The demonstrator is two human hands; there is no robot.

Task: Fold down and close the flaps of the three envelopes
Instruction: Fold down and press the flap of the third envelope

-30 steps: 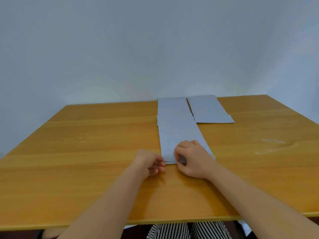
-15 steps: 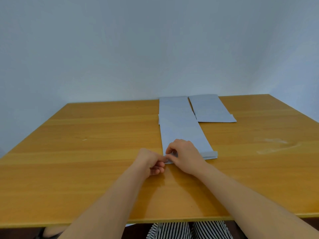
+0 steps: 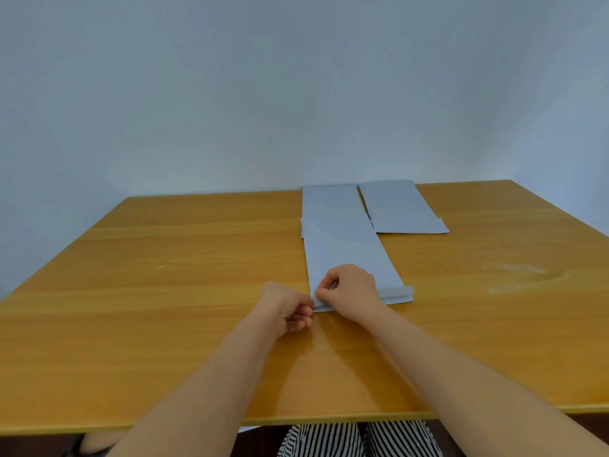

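Three pale grey envelopes lie on the wooden table (image 3: 164, 291). The nearest envelope (image 3: 346, 255) runs lengthwise away from me, and its near flap (image 3: 397, 291) is folded up and over its end. My right hand (image 3: 349, 288) pinches that flap at its left corner. My left hand (image 3: 285, 308) is curled at the envelope's near left corner, fingertips touching the paper edge. A second envelope (image 3: 329, 202) lies behind, partly under the first. The third envelope (image 3: 402, 209) lies at the back right, apart from both hands.
The table's far edge meets a plain pale wall just behind the envelopes. Faint whitish smears (image 3: 520, 275) mark the wood at right. The table's front edge (image 3: 296, 420) is close to my body, with striped cloth (image 3: 359, 440) below it.
My right hand slid left along the near end of the closest envelope, and the flap now stands folded over and shows at the right. My left hand stayed at the corner.
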